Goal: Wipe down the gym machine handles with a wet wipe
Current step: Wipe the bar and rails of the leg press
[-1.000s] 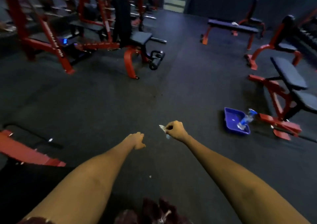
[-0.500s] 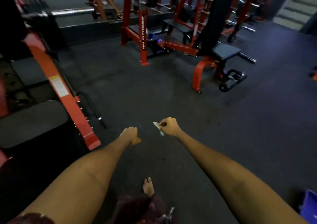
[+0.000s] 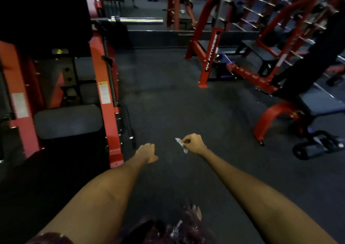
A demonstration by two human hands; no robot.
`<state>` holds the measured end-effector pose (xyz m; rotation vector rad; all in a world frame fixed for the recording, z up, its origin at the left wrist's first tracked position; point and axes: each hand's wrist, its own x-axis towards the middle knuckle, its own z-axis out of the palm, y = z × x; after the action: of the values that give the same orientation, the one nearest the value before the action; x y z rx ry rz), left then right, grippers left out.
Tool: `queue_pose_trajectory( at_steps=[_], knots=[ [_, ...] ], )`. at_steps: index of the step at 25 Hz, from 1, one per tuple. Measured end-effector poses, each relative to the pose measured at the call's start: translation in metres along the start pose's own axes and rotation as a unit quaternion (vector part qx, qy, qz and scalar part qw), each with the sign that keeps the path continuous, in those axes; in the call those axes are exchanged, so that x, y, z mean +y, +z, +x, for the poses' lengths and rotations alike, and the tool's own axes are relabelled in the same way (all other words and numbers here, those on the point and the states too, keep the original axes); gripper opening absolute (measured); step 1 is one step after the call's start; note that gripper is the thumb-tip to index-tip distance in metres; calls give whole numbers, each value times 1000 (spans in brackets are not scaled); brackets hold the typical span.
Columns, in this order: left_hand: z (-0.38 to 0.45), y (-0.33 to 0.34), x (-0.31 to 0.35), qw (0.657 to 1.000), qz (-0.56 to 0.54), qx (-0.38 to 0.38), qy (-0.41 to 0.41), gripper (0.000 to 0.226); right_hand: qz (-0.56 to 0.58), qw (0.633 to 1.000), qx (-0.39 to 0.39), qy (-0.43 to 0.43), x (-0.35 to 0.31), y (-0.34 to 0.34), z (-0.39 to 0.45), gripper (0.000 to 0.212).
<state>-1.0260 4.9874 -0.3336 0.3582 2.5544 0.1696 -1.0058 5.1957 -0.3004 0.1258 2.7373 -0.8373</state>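
My right hand (image 3: 194,143) pinches a small crumpled white wet wipe (image 3: 181,144) out in front of me, above the dark floor. Just left of it, my left hand (image 3: 147,153) hangs with its fingers loosely curled and holds nothing. A red gym machine (image 3: 104,94) with a black seat pad (image 3: 68,121) stands close on my left. A thin black handle bar (image 3: 128,124) with a chrome tip runs down its right side, a little left of my left hand. Neither hand touches the machine.
A red rack with an inclined bench (image 3: 321,101) and black foot rollers (image 3: 315,146) stands to the right. A chrome barbell (image 3: 138,20) lies across the back, with a mirror behind it. Dark rubber floor (image 3: 177,94) stretches ahead between the machines.
My view has swung left: the blue tray and bottle left the frame, and the red machine on my left came close. Both hands kept their pose, the wipe still pinched.
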Motion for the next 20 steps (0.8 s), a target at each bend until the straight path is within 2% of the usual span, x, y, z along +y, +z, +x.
queue_pose_trajectory(
  at_steps=[5,10,15,20],
  knots=[
    [54,-22,-5,992,-66,34,-105,53,-16,993,-53,-105,2,-34,99,17],
    [90,-47,9,967,-151,55,-198,55,-48,977,-123,-168,-6,-62,188,20],
    [121,-41,1,937,-202,28,-284,58,-54,962,-163,-214,-26,-56,261,21],
    [176,-53,-44,905,-258,33,-336,56,-78,953,-190,-224,-61,-41,361,19]
  ],
)
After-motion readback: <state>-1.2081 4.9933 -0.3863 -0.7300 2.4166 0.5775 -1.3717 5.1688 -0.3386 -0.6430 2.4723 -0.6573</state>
